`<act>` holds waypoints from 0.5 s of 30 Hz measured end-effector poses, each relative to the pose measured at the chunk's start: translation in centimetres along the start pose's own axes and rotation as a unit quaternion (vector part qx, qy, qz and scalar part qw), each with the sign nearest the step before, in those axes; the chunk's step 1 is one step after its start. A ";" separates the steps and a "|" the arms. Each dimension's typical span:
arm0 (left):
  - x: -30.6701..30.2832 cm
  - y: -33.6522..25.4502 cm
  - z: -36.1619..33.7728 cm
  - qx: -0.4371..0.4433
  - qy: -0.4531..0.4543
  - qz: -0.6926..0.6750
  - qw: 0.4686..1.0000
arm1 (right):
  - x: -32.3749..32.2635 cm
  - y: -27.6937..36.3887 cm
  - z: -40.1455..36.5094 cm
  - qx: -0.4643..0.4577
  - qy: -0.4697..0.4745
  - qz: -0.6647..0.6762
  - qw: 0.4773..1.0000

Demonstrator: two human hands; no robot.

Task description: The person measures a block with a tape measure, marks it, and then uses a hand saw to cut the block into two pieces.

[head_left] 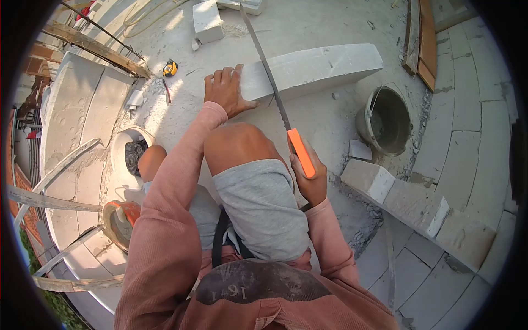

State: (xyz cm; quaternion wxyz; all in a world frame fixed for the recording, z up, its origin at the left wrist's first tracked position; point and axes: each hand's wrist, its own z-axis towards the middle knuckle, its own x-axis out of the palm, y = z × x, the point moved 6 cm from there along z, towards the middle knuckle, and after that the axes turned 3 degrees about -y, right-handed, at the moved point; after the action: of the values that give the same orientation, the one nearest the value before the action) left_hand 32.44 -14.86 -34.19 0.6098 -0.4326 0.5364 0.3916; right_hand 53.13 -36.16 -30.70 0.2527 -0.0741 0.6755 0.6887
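A long white lightweight concrete block (330, 63) lies on the dusty floor in front of my knees. My left hand (226, 91) grips its left end, the thumb along the near side and the fingers over the far side. In my right hand (311, 179) is a handsaw (302, 154), held by its orange handle. The saw's long toothed blade crosses the block near my left hand and points away from me. A dark line runs down the block's near face beside the blade.
A black bucket (385, 121) stands at right, near a low row of blocks (415, 203). A yellow tape measure (170, 68) lies at left. Beside my left leg are a white bucket (118, 151) and an orange-rimmed bucket (113, 220). Another block (207, 22) sits ahead.
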 end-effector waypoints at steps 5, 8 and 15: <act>-0.2 0.3 0.2 0.005 -0.013 0.011 1.000 | -7.1 -1.1 -14.4 -0.022 0.039 -0.133 0.990; -0.2 0.1 0.3 0.003 -0.016 0.020 1.000 | -6.7 -1.4 -12.3 -0.017 0.045 -0.106 0.993; -0.5 0.1 0.1 0.018 0.005 0.018 1.000 | -0.9 -0.3 -1.1 0.001 0.003 -0.017 1.000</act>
State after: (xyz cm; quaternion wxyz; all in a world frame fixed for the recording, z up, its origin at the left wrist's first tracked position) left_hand 32.34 -14.74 -33.71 0.6076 -0.4137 0.5539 0.3911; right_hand 53.79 -37.48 -30.68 0.2623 -0.0872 0.6759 0.6832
